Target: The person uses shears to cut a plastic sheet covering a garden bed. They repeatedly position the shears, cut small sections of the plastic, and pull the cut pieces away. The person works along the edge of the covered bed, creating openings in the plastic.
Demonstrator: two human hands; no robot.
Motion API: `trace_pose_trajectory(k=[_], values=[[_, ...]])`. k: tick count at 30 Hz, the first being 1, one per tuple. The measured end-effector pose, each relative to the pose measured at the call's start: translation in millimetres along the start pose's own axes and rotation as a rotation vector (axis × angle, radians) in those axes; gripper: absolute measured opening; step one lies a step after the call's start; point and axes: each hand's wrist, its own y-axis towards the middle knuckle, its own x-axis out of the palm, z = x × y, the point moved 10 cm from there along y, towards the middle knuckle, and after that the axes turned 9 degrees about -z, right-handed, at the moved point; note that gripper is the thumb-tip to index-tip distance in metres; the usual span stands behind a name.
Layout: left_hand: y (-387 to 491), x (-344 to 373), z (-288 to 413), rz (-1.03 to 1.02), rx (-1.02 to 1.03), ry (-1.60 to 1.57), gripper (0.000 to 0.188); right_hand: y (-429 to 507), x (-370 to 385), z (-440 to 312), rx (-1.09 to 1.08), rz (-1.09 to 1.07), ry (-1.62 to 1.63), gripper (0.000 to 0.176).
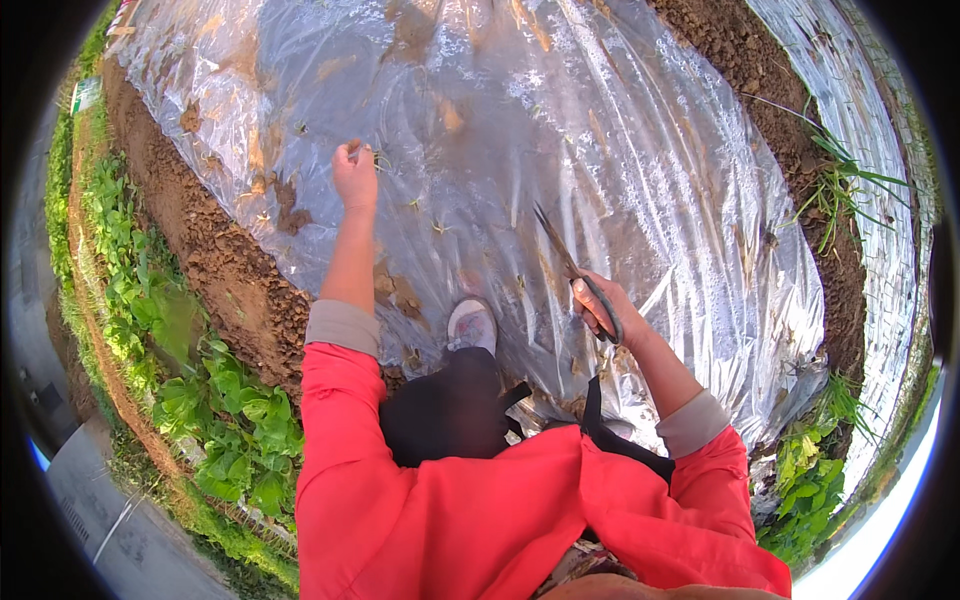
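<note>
My right hand (pixel 609 300) is closed round the dark handles of a pair of metal scissors (pixel 559 240), whose long blades point up and to the left above the plastic. Farther forward and to the left, my left hand (pixel 355 172) is raised over the clear plastic film (pixel 480 187) with its fingers curled. Whether those fingers hold anything is too small to tell; thin green blades show just beside them. Small green sprouts (pixel 440 227) show at a few spots on the film, between my two hands.
My shoe (pixel 472 325) stands on the film. Bare brown soil (pixel 217 262) borders it at left, with leafy green plants (pixel 225 405) beyond. At right are a soil strip, a clump of long green leaves (pixel 844 176) and another film-covered bed (pixel 885 247).
</note>
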Motion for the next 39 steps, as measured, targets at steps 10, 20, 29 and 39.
trace_pose_trajectory(k=[10,20,29,39], values=[[-54,141,170,-0.680,0.438,0.645,0.027,-172,-99,75,0.045,0.321,-0.137,0.054],[-224,310,223,-1.042,0.527,0.682,0.030,-286,-133,173,-0.014,0.599,0.075,0.053],[-385,344,199,-1.002,0.696,0.528,0.038,-296,-98,263,0.008,0.645,0.300,0.052],[-410,351,204,-1.028,0.778,0.687,0.043,-279,-80,287,-0.069,0.653,0.289,0.056]])
